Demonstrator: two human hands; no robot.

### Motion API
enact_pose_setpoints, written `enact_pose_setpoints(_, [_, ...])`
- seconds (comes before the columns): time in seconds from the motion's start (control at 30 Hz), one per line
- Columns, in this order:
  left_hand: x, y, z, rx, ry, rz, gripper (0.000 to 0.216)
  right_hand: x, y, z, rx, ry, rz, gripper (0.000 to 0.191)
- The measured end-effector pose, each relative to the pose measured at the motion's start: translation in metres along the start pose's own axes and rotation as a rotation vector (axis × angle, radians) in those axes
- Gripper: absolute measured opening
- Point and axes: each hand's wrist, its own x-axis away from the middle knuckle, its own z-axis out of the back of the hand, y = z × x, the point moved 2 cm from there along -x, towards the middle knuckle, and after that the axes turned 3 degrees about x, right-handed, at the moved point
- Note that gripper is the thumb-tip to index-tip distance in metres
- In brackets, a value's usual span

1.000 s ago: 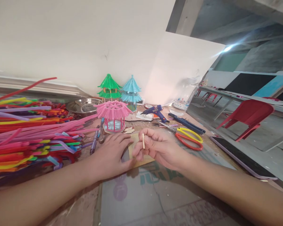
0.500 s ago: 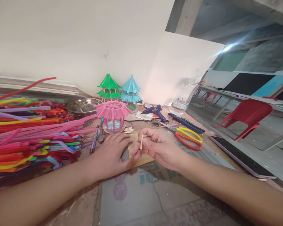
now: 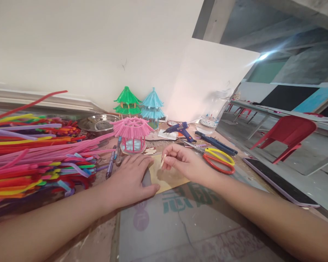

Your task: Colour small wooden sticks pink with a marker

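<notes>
While your left hand (image 3: 132, 178) rests spread at the yellow card (image 3: 171, 181), your right hand (image 3: 182, 160) pinches a short stick (image 3: 163, 161) over it, seemingly positioning it; the next move needs steadiness.

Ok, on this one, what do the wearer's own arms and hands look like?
Both hands are ungloved, and the forearms are bare, with no sleeve, watch or bracelet in view. No rings show, though not every finger is visible.
</notes>
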Motion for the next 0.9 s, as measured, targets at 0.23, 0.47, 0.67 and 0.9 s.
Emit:
enact_pose_setpoints(0.23, [0.002,0.003,0.002,-0.1,0.045,-0.073,0.053,-0.012,0.005,0.002,0.646,-0.027,0.12,0.011])
enact_pose_setpoints(0.47, [0.011,0.015,0.002,-0.233,0.087,-0.228,0.048,-0.03,0.009,0.005,0.877,-0.072,0.09,0.014])
enact_pose_setpoints(0.67, [0.015,0.021,-0.004,-0.1,0.107,-0.333,0.022,-0.025,0.004,0.002,0.899,-0.101,0.063,0.009])
enact_pose_setpoints(0.9, [0.002,0.002,0.006,0.124,0.179,-0.244,0.017,-0.02,0.011,0.003,0.514,-0.114,0.035,0.012])
